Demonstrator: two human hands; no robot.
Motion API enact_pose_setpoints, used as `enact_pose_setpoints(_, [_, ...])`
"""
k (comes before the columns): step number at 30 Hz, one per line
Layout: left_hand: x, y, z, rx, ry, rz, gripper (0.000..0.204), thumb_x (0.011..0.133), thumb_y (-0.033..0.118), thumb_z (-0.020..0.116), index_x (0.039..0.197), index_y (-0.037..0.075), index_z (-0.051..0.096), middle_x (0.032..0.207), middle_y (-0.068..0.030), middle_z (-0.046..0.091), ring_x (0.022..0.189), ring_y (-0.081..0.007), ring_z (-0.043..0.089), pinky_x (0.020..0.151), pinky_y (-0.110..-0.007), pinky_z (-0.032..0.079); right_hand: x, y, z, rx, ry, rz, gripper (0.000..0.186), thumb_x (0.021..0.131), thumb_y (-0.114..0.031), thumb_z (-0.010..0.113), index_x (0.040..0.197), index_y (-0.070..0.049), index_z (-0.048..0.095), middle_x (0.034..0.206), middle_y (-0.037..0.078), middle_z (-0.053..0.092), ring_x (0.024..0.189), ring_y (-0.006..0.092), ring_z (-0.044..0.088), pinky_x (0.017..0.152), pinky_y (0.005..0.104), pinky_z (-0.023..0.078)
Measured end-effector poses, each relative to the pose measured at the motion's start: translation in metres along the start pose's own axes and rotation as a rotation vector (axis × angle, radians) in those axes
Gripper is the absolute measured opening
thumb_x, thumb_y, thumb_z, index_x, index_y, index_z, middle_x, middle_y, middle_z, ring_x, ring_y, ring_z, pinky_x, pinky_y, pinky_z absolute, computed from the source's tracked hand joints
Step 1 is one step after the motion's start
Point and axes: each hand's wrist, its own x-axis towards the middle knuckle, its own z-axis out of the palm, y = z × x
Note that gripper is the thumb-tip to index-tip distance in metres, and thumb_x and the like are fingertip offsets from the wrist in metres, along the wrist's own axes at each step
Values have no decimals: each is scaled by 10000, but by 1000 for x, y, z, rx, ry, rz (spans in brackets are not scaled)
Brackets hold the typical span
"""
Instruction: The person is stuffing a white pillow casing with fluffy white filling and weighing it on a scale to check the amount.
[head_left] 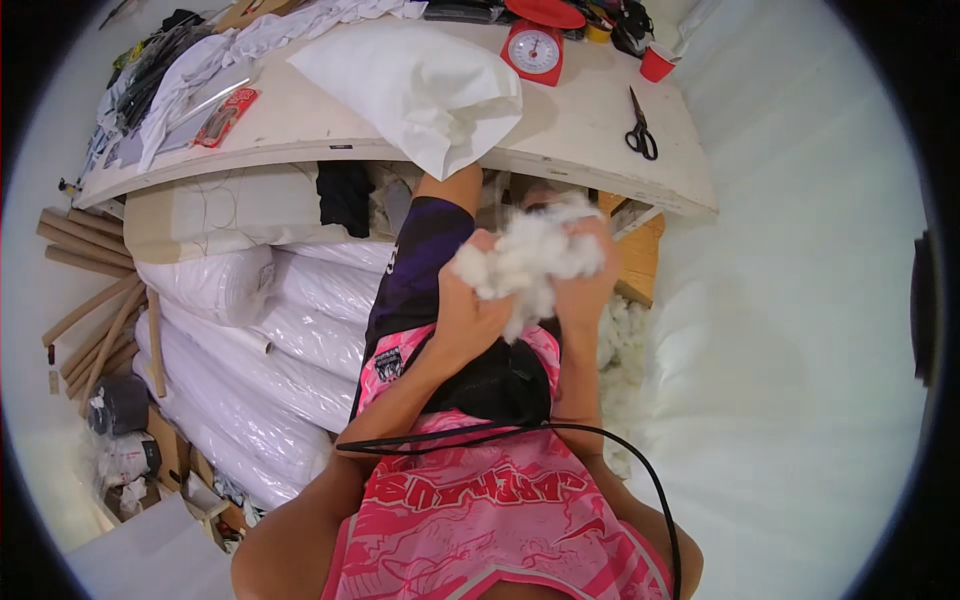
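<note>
Overhead, both hands, left and right, clutch a clump of white stuffing below the counter edge. Up there sit a pillow, red scale and scissors; plastic-wrapped rolls lie underneath.

Stuffing: white, fluffy, matt fibre. Pillowcase: white matt cloth. Desk: painted wood, matt, scuffed. Rolls: glossy plastic wrap. Scissors: black plastic handles.
</note>
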Motion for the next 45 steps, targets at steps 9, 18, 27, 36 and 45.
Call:
enact_pose_setpoints(9, [9, -9, -16, -35, 82, 76, 408, 761, -7, 599, 1159, -17, 510, 976, -106, 606, 886, -250, 601, 802, -323, 479, 18, -18, 5, 258, -9, 235, 442, 755, 47, 478, 1186, -29, 537, 1106, 89, 548, 1042, 184, 525, 927, 311, 420])
enact_pose_setpoints(18, [12, 7, -41, 342, -76, 79, 322, 709, 27, 656, 1020, -10, 580, 994, -220, 586, 934, -444, 560, 797, -412, 495, -24, -33, 46, 53, -188, -35, 308, 800, 37, 543, 1103, -18, 527, 1069, 91, 549, 998, 174, 517, 910, 289, 408])
enact_pose_setpoints(27, [19, 9, -63, -280, 44, -26, 229, 714, -62, 472, 920, 20, 529, 891, -4, 530, 824, -78, 484, 739, -205, 398, -26, -19, 35, 315, 13, 210, 144, 796, 82, 527, 868, -40, 498, 828, -22, 500, 760, 72, 455, 694, 216, 403])
enact_pose_setpoints(36, [27, 0, -76, -515, 120, -189, 202, 806, 22, 458, 976, 27, 568, 981, -16, 583, 875, -77, 542, 733, -224, 452, -15, -34, 13, 180, -238, 9, 561, 680, 20, 572, 1233, -21, 490, 1278, 141, 458, 1170, 221, 465, 967, 328, 399])
enact_pose_setpoints(45, [16, 0, -57, -432, 114, -124, 264, 838, 211, 535, 1045, 48, 506, 964, -21, 567, 851, -77, 553, 743, -232, 470, -23, -38, 52, 167, -299, -167, 426, 591, -48, 683, 1008, -28, 604, 1016, 144, 576, 866, 259, 585, 726, 325, 471])
